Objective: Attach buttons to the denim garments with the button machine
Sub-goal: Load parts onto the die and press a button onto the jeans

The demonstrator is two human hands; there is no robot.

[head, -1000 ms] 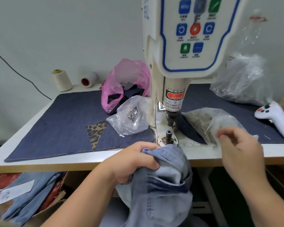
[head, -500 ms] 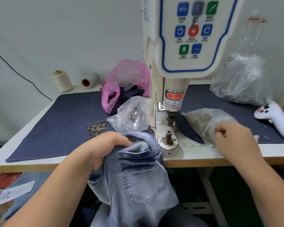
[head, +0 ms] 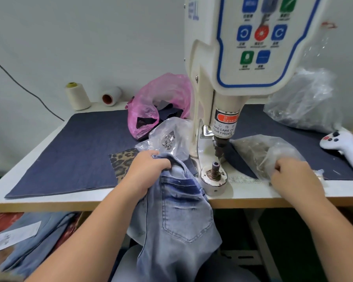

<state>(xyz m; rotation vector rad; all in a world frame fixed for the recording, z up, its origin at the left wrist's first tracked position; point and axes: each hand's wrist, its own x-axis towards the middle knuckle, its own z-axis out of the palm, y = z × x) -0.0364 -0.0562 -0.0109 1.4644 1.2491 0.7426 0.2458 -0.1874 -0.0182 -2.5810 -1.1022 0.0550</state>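
The button machine (head: 240, 64) rises at my twelve o'clock, its control panel filling the top of my view and its round base with the short metal post (head: 214, 168) sitting near the front edge of the table (head: 49, 202). A dark denim mat (head: 69, 151) covers most of the table, with a leopard-print patch (head: 120, 161) on it just beyond my left hand. At eleven o'clock a clear bag of small metal pieces (head: 168, 139) lies beside the machine's column, and behind it a pink bag (head: 157, 102) slumps open. Two thread cones (head: 77, 96) stand far back at ten o'clock, one upright and one on its side. At two o'clock a big crumpled clear bag (head: 302, 102) sits near the wall, and a white game controller (head: 342, 147) lies at the right edge. More denim (head: 29, 245) is piled under the table at eight o'clock. My left hand (head: 149, 171) has its fingers curled tight round the bunched top of the light blue jeans (head: 177, 220), holding that part on the table just left of the post, while the rest, back pocket facing me, hangs over the edge toward my lap. My right hand (head: 293, 176) is at one o'clock with its fingers curled into the mouth of another clear bag (head: 261, 151) of dull metal bits; I cannot tell whether they pinch a piece inside.
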